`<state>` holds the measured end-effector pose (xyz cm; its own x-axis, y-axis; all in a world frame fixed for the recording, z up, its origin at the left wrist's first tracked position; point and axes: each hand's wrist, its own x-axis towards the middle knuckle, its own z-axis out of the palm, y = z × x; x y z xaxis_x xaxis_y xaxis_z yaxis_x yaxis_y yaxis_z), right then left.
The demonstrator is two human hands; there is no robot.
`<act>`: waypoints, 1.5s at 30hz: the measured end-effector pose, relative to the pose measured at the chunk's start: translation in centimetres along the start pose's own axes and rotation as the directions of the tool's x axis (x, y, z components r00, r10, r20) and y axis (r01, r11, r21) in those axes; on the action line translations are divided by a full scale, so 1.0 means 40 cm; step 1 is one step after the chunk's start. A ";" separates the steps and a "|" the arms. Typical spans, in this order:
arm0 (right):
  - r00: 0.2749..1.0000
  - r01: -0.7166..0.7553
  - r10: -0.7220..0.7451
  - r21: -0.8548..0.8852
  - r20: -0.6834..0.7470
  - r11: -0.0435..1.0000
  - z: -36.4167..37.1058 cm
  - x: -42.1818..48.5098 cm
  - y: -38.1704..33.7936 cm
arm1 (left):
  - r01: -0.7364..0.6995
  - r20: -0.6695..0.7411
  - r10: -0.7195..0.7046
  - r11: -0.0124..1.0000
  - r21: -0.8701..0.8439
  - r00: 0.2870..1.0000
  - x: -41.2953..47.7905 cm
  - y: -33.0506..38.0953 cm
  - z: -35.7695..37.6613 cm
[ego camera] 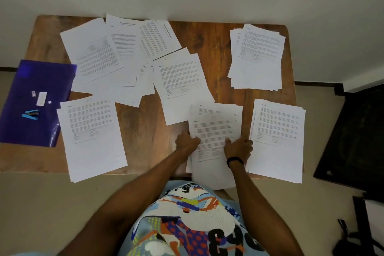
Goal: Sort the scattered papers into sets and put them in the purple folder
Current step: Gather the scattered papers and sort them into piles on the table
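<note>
One paper stack (215,129) is held between the curled fingers of the left hand (187,141) and right hand (239,148), edges seemingly pinched.

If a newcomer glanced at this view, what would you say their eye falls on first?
White paper stacks cover the wooden table, loosest at the far left. The purple folder lies at the left edge with a blue stapler on it. At the near edge, the left hand and right hand hold the middle stack by its sides.
</note>
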<state>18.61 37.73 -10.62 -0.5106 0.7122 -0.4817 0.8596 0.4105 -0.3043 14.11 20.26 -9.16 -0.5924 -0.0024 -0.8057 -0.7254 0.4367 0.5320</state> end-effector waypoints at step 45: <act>0.933 0.299 -0.269 -0.100 0.239 0.949 0.124 0.176 -0.586 | -0.187 -0.006 0.353 0.509 0.840 0.935 0.168 0.053 -0.277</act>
<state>-5.22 30.31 -10.95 -0.7123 0.4180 -0.5638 0.6647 0.6598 -0.3505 4.71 11.22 -10.56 -0.8125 0.1468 -0.5642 0.0362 0.9786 0.2024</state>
